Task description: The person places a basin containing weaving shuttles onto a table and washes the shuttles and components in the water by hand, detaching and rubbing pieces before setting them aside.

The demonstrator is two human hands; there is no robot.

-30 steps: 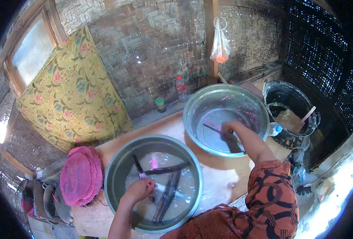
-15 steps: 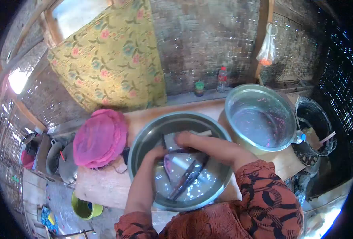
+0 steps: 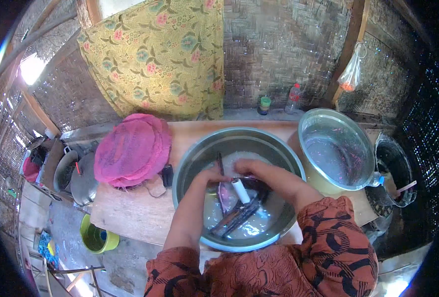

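Note:
In the big round basin [image 3: 190,157] of cloudy liquid lies a dark-edged piece with a purple-pink sheet [image 3: 226,195], its kind unclear. A white tube [image 3: 241,191] stands up tilted from it, and dark flat strips [image 3: 237,219] lie toward the near side. My left hand [image 3: 211,174] is closed at the left of the piece, around a thin dark strip [image 3: 220,163]. My right hand [image 3: 245,167] reaches to the piece's far edge; its fingers are bent down and mostly hidden, so their hold does not show.
On the right stands a second basin [image 3: 306,127] holding liquid, beside a black bucket [image 3: 411,161]. Pink mesh covers [image 3: 133,151] lie stacked on the left of the wooden table [image 3: 125,218]. A bottle [image 3: 292,99] and a small green-lidded jar [image 3: 264,105] stand by the wall.
The white tube, lying low in the liquid before, now stands up toward me. My hands stay close together at the basin's far half. The whole view has shifted slightly.

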